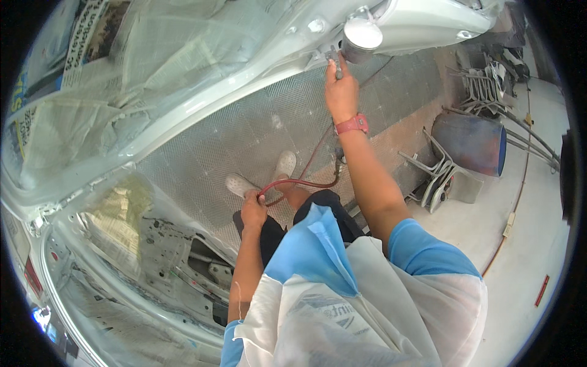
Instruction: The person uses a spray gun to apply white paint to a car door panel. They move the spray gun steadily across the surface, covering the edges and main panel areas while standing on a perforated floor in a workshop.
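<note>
My right hand (342,92) is stretched out ahead, its fingers wrapped round the grip of a spray gun (335,58). The gun's round paint cup (363,35), pale on top and dark at the side, is close to the white car body sill (202,113). Lower down on the left, my left hand (253,211) is closed on a red air hose (299,181) beside my knee. This hose curves right to a metal fitting (340,158) near my right forearm. Whether it joins the gun is hidden.
Newspaper and clear film (165,61) mask the car's opening. An open car door (177,244) stands close on my left. To the right are a blue-rimmed drum (471,144), metal stands (440,174) and a cable (520,189) along the floor. Textured matting (226,137) lies underfoot.
</note>
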A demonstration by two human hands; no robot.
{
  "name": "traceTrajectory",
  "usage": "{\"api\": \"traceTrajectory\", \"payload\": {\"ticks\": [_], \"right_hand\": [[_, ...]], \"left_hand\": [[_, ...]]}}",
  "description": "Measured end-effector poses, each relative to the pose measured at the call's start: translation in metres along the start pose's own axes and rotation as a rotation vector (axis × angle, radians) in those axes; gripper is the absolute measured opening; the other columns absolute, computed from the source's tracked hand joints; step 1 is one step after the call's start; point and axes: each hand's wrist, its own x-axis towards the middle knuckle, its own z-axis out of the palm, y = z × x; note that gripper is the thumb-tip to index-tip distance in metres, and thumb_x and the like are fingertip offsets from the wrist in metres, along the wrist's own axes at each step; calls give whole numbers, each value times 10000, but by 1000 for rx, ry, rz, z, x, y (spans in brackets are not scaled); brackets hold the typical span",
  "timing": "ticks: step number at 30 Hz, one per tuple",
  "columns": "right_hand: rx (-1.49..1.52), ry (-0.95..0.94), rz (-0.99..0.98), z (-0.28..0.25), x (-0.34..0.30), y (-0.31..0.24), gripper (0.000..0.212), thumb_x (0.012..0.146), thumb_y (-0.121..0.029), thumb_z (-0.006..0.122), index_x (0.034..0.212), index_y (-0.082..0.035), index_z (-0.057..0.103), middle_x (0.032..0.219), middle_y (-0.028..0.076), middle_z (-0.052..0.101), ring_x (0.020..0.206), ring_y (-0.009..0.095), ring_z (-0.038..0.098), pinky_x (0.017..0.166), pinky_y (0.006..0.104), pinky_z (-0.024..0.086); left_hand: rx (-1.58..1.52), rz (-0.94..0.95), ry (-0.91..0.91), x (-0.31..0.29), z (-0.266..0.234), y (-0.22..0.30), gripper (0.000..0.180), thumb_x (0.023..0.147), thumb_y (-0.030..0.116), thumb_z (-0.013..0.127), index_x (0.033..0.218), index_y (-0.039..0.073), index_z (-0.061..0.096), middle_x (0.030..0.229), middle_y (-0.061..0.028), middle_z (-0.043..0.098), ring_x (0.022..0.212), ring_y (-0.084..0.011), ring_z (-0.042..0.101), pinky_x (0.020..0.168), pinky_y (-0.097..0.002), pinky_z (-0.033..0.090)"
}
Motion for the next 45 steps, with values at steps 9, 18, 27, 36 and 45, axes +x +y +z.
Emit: {"api": "traceTrajectory", "payload": {"ticks": [9, 18, 27, 36, 45], "right_hand": [[114, 305, 2, -47, 3, -71, 574, 1119, -304, 574, 1549, 74, 540, 1428, 367, 641, 1333, 494, 644, 1105, 480, 529], [-94, 457, 132, 95, 11, -41, 591, 1127, -357, 557, 1529, 75, 559, 1268, 377, 707, 1179, 513, 705, 984, 532, 560], [5, 300, 549, 243, 0, 2, 644, 1146, -411, 492, 1526, 108, 528, 1132, 412, 720, 1035, 543, 729, 871, 567, 579], [44, 533, 344, 181, 17, -25, 586, 1132, -352, 558, 1455, 137, 586, 1146, 403, 728, 1086, 542, 723, 925, 511, 578], [-188, 505, 131, 29, 44, -123, 534, 1123, -308, 571, 1419, 134, 608, 1133, 378, 737, 1061, 532, 725, 888, 532, 577]], "left_hand": [[81, 21, -132, 40, -47, -2, 331, 1075, 306, 627, 1237, 27, 694, 1186, -262, 756, 1150, -473, 704, 1000, -535, 528], [-178, -205, -84, 91, -69, -113, 355, 1085, 295, 626, 1252, -14, 680, 1131, -226, 745, 1051, -411, 707, 952, -467, 542], [-972, -687, -65, 125, -87, -209, 202, 1161, 293, 540, 1179, 99, 595, 1078, -68, 717, 957, -194, 702, 822, -364, 539], [-832, -643, -148, 128, -97, -176, 242, 1136, 311, 578, 1195, 81, 629, 1080, -82, 729, 1019, -207, 728, 865, -342, 548], [-40, -90, -392, 123, -118, -74, 355, 1126, 419, 558, 1220, 103, 688, 1213, -202, 743, 1146, -440, 689, 1022, -515, 504]]}}
